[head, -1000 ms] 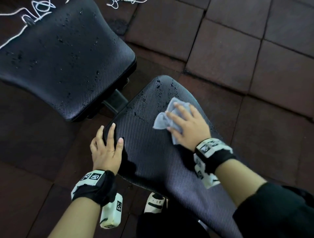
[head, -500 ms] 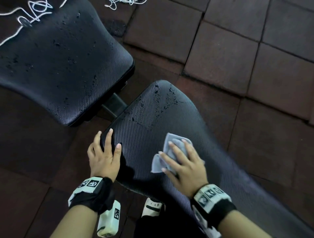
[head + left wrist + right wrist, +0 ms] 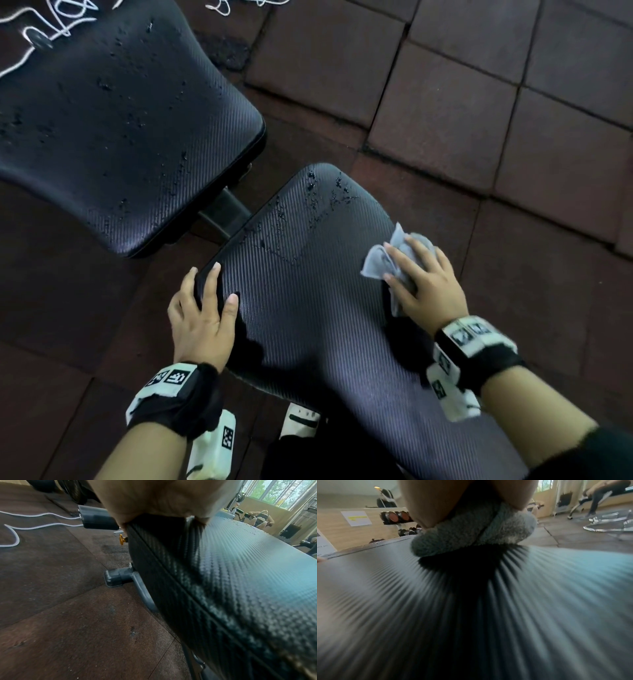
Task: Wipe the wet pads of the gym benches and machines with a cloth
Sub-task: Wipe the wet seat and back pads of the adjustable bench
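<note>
The step in hand is the wiping of the near bench pad (image 3: pixel 308 308), which runs from frame centre to the lower right of the head view. The right hand (image 3: pixel 424 284) presses a grey cloth (image 3: pixel 380 263) flat against the pad's right edge, fingers spread over the bunched fabric with the thumb against it; the right wrist view shows the cloth squeezed between hand and pad. The left hand (image 3: pixel 202 308) grasps the pad's left edge, fingers curled over the rim, steadying it. Water drops (image 3: pixel 329 198) remain at the pad's far tip, above the cloth, so the next move likely calls for a pass up and leftward over that tip. The second pad (image 3: pixel 113 120), upper left, is dotted with drops and looks unwiped. Counted: two pads, one cloth, two hands. A white cord (image 3: pixel 51 31) lies on the floor at the upper left.
</note>
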The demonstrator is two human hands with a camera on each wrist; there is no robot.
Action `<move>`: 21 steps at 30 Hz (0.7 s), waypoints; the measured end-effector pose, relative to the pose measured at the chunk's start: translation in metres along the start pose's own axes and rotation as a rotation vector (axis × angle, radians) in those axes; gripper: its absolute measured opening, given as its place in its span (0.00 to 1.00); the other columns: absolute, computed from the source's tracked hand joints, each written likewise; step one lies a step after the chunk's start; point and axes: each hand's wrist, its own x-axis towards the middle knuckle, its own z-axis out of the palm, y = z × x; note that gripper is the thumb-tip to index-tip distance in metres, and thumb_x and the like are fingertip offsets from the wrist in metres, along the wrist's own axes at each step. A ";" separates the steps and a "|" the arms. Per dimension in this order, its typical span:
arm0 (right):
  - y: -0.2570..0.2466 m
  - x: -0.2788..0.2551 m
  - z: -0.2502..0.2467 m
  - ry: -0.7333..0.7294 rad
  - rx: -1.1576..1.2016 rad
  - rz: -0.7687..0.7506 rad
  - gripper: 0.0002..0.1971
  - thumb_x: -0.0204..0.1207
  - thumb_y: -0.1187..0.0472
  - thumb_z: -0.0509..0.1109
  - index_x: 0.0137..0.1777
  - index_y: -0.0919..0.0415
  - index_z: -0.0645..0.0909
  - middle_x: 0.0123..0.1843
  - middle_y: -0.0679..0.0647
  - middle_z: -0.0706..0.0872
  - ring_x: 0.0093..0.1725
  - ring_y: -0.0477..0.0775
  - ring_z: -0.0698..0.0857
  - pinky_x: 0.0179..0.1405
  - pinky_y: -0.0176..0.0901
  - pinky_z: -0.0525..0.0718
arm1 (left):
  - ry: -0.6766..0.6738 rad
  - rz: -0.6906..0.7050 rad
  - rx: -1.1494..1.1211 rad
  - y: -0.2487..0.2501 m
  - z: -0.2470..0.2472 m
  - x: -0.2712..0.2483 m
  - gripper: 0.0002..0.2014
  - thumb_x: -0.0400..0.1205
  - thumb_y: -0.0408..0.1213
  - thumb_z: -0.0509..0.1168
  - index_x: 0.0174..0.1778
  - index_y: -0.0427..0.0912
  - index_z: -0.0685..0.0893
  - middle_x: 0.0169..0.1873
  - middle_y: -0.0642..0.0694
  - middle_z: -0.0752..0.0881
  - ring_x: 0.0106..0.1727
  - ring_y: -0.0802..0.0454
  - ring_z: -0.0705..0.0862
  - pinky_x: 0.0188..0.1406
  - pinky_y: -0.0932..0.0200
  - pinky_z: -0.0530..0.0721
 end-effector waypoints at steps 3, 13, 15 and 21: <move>-0.013 -0.045 -0.002 0.035 -0.043 -0.071 0.20 0.78 0.47 0.65 0.69 0.47 0.80 0.75 0.59 0.75 0.68 0.70 0.75 0.72 0.60 0.71 | 0.005 0.004 0.009 -0.002 0.002 0.001 0.33 0.79 0.63 0.43 0.81 0.58 0.60 0.81 0.44 0.55 0.73 0.36 0.58 0.76 0.38 0.58; -0.080 0.023 0.035 -0.172 0.004 -0.368 0.23 0.82 0.43 0.57 0.76 0.44 0.72 0.79 0.58 0.68 0.75 0.70 0.70 0.74 0.66 0.63 | -0.003 -0.013 0.005 -0.004 0.002 0.002 0.33 0.78 0.64 0.43 0.80 0.61 0.59 0.81 0.46 0.54 0.74 0.37 0.57 0.77 0.40 0.57; -0.067 0.049 0.027 -0.116 -0.040 -0.319 0.23 0.82 0.42 0.57 0.75 0.46 0.74 0.78 0.59 0.70 0.73 0.70 0.71 0.75 0.66 0.64 | -0.008 -0.016 0.001 -0.004 0.002 0.001 0.33 0.78 0.64 0.43 0.80 0.61 0.58 0.81 0.47 0.54 0.75 0.38 0.57 0.77 0.40 0.57; -0.013 0.042 -0.004 -0.077 0.215 0.170 0.30 0.73 0.35 0.59 0.75 0.41 0.70 0.73 0.53 0.75 0.67 0.59 0.78 0.64 0.50 0.75 | -0.032 -0.047 0.001 -0.002 0.000 0.000 0.34 0.77 0.66 0.42 0.81 0.61 0.58 0.81 0.48 0.53 0.75 0.37 0.56 0.77 0.40 0.56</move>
